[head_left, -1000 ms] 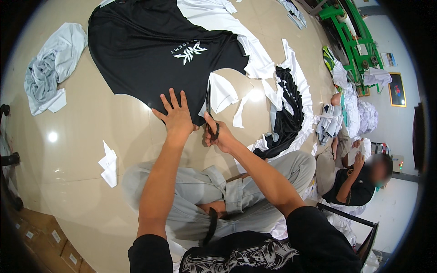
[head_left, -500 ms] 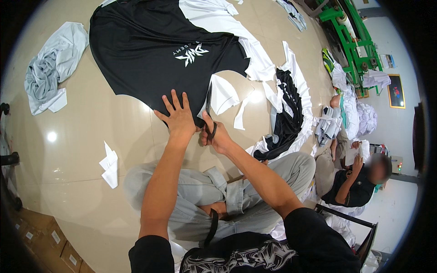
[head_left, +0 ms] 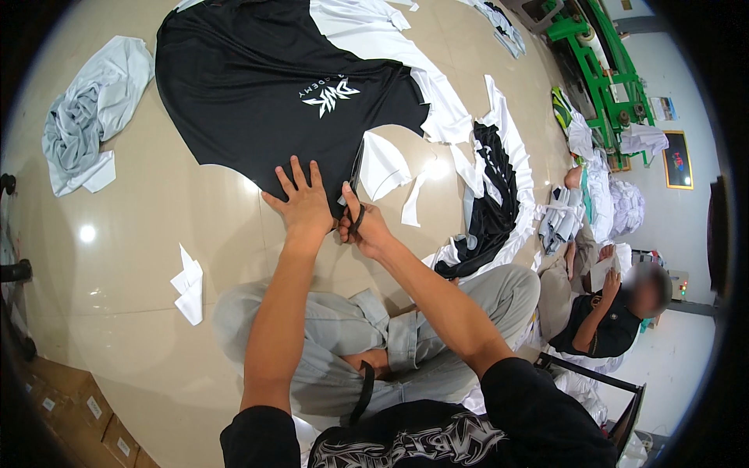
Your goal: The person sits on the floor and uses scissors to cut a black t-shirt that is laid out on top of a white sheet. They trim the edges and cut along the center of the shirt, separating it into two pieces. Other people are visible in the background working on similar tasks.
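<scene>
A black fabric panel [head_left: 257, 93] with a white print lies spread on the tiled floor. My left hand [head_left: 303, 204] rests flat on its near part, fingers spread. Close to its right, my right hand [head_left: 365, 226] grips dark-handled scissors [head_left: 355, 212]. Their blades point away from me along the panel's right edge, partly hidden by the cloth. A white curved offcut [head_left: 384, 168] lies beside the blades. Another narrow white scrap [head_left: 412, 201] is just right of it.
White fabric [head_left: 367, 39] extends beyond the black panel. A black and white cloth strip heap [head_left: 491, 195] lies to the right. Grey cloth [head_left: 90, 117] is bunched at far left, with scraps [head_left: 188, 285] nearer. At right, a person [head_left: 601, 304] sits near a green machine [head_left: 601, 70].
My right hand and the scissors have shifted slightly toward me and to the left. The left hand stays spread on the panel.
</scene>
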Demonstrator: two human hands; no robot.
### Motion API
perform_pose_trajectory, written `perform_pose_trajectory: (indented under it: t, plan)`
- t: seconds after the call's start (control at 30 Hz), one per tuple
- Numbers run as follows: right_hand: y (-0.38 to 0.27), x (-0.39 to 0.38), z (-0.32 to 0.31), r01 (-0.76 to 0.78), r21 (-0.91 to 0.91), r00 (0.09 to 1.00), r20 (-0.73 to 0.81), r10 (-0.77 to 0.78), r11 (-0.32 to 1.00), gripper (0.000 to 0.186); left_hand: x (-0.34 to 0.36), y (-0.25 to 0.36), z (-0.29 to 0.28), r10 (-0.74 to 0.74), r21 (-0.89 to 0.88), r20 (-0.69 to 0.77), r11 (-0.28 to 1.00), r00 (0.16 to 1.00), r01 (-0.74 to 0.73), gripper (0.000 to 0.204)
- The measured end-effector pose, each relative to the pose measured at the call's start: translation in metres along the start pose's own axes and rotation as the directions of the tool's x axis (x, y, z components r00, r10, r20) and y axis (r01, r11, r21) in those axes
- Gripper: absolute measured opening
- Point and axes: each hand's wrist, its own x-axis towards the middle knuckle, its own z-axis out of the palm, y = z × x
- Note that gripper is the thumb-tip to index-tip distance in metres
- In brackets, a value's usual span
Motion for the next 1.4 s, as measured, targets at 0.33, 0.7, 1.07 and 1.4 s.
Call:
perform_pose_trajectory:
  t: [0.33,0.7,1.07,1.4]
  plan:
    - [-0.01,0.014,0.008,-0.015,0.053,0.999,-0.034,0.017,0.999,0.068,-0.009,0.001,-0.018,-0.029,0.016,0.076,0.999,0.997,0.028,0.105]
    - [-0.023,0.006,0.017,-0.023,0.119,1.0,-0.017,0.025,0.993,0.061,-0.005,-0.005,-0.012,-0.024,0.017,0.061,1.0,0.998,0.023,0.097]
    - [-0.013,0.015,0.017,0.011,0.111,1.0,-0.024,-0.008,0.994,0.063,-0.005,-0.004,-0.011,-0.012,-0.035,0.055,0.999,0.998,0.014,0.1]
    - [-0.014,0.016,0.015,0.004,0.118,0.999,-0.034,0.0,0.993,0.062,-0.003,-0.003,-0.012,-0.023,-0.013,0.071,1.0,0.997,0.024,0.102]
